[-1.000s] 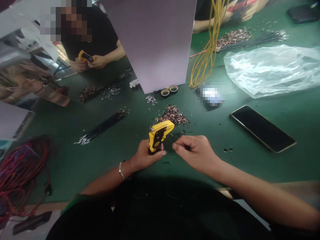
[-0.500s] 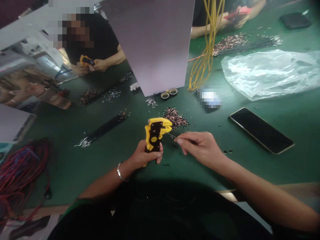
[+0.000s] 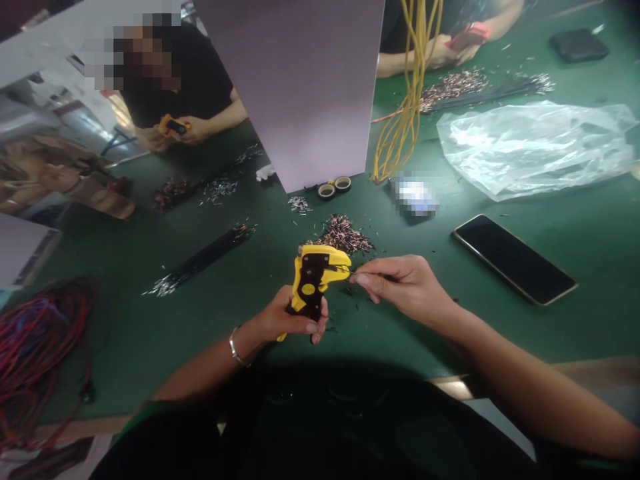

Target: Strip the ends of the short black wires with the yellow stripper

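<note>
My left hand [image 3: 295, 317] is wrapped round the grip of a yellow and black wire stripper [image 3: 310, 285], its jaws pointing right. My right hand [image 3: 403, 283] pinches a short thin wire [image 3: 353, 272] at the mouth of the jaws; most of it is hidden by the fingers and jaws. Behind the tool lies a heap of short copper-ended wire bits [image 3: 343, 233]. To the left is a bundle of black wires [image 3: 205, 259], with silvery tips at its near end and coppery tips at its far end.
A phone [image 3: 515, 259] and a clear plastic bag [image 3: 535, 150] lie to the right. Two tape rolls [image 3: 334, 187] sit by an upright panel [image 3: 305, 93]. Yellow wires [image 3: 410, 100] hang behind; red cables [image 3: 45, 353] lie left. Co-workers' hands [image 3: 187, 130] hold tools across the table.
The wire stripper has tilted and shifted slightly right and down. The wire in my right hand has gone from just below the jaws to their mouth, and the hand is a little higher.
</note>
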A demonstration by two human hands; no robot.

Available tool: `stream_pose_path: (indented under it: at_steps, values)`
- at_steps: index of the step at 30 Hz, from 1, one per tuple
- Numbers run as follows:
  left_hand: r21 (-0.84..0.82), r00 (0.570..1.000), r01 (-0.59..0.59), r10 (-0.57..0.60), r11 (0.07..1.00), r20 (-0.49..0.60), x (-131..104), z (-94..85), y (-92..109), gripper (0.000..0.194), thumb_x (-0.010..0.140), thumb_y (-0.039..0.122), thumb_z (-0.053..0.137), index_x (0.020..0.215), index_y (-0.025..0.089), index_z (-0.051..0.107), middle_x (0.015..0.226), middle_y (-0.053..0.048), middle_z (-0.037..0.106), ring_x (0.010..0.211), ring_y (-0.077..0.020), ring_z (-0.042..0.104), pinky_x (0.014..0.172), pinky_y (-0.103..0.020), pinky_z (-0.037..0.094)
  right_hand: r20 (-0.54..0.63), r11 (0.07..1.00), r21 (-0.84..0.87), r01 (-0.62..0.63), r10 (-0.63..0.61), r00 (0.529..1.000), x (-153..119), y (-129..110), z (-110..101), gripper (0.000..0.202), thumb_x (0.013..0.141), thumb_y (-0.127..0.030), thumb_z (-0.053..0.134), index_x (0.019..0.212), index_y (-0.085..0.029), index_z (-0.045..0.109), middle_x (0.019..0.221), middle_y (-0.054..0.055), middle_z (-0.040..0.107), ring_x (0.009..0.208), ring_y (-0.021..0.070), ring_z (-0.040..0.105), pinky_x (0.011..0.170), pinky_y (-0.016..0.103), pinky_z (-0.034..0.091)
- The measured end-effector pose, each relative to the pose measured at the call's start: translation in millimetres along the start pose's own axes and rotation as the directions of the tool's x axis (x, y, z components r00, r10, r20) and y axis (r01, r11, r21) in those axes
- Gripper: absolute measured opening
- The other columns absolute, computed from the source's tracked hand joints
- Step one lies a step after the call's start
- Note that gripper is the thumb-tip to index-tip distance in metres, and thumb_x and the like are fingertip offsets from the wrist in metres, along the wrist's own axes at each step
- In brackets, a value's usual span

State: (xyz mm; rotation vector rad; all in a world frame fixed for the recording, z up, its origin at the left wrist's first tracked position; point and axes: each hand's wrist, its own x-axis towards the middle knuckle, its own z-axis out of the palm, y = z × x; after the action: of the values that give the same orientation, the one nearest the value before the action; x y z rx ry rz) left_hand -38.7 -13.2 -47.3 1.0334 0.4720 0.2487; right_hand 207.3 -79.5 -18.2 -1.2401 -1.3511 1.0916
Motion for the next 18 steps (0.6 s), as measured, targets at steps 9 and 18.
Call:
stream_pose_path:
  at_steps: [9,18]
  values:
    - [0.018,1.0,0.023,-0.023,1.0,-0.01,-1.7,0.2,-0.6,0.031,0.073,0.029,0.086,0.087,0.01,0.065,0.066,-0.005,0.068,0.057,-0.016,0.065,0.058,-0.031,0.054,0.018,1.0,0.008,-0.016,0.015,1.0,0.3,-0.4,-0.8,0.024,0.084,-0.032,0.066,0.072,-0.013,0.076,0.049,-0.001,0.056,0.047,0.0093,0.047,0.048,0.024,0.038]
    - [0.077,0.997,-0.015,0.021,0.997,-0.071,-4.2,1.3,-5.5,0.025,0.076,0.026,0.083,0.073,0.012,0.063,0.052,0.0,0.062,0.041,-0.0099,0.056,0.047,-0.024,0.047,0.033,0.998,0.035,-0.043,0.042,0.999,0.8,0.8,-1.2,0.025,0.084,-0.037,0.069,0.077,-0.015,0.078,0.051,-0.001,0.057,0.049,0.0104,0.048,0.049,0.025,0.038]
